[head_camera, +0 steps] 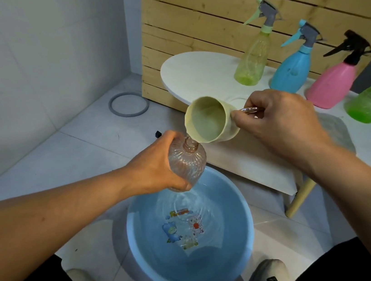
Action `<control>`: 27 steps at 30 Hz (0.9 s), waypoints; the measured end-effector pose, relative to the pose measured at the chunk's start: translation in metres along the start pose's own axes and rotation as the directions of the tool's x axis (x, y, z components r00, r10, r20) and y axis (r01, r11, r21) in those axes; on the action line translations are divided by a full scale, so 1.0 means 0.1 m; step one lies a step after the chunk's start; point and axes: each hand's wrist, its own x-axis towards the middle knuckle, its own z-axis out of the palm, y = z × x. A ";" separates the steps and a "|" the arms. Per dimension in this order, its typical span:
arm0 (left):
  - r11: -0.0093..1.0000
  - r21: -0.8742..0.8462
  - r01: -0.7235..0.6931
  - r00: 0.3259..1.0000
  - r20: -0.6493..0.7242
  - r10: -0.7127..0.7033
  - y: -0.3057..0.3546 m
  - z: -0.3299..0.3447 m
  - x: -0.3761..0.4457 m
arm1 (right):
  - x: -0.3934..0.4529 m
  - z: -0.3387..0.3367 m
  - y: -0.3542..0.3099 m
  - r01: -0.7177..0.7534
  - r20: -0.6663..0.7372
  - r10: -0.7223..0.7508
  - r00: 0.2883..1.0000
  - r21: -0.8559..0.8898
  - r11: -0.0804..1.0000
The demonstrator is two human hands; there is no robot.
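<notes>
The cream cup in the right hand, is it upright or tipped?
Tipped: the cream cup lies nearly sideways, its lower lip at the open neck of the clear bottle gripped by the left hand.

The bottle (186, 161) is clear, ribbed, glossy plastic; the cup (210, 120) is matt cream plastic with a shiny metal handle (249, 109). The basin (191, 242) is smooth glossy blue plastic. The surface (196, 72) looks matt white, backed by rough pale wood slats (185, 9).
</notes>
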 end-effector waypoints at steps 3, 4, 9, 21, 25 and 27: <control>1.000 -0.007 -0.003 1.000 0.002 0.003 0.00 0.01 0.01 | 0.00 0.01 0.00 0.009 -0.002 -0.009 1.000 -0.008 1.000; 1.000 -0.008 -0.004 1.000 0.001 0.004 0.00 0.01 0.01 | 0.00 0.01 0.00 0.010 -0.004 -0.010 1.000 -0.008 1.000; 1.000 0.008 -0.005 1.000 0.005 0.005 0.01 0.01 0.00 | 0.00 0.01 0.01 0.023 -0.005 -0.023 1.000 -0.025 0.999; 1.000 -0.002 -0.010 1.000 0.016 0.010 0.01 0.01 -0.01 | -0.01 0.01 0.00 0.047 -0.012 -0.048 0.999 -0.054 0.997; 1.000 0.000 -0.010 1.000 0.017 0.010 0.02 0.00 -0.01 | -0.02 0.01 0.00 0.069 -0.021 -0.071 0.997 -0.062 0.996; 1.000 -0.003 -0.007 1.000 0.019 0.007 0.01 0.00 -0.01 | -0.02 0.00 0.00 0.083 -0.027 -0.085 0.996 -0.061 0.995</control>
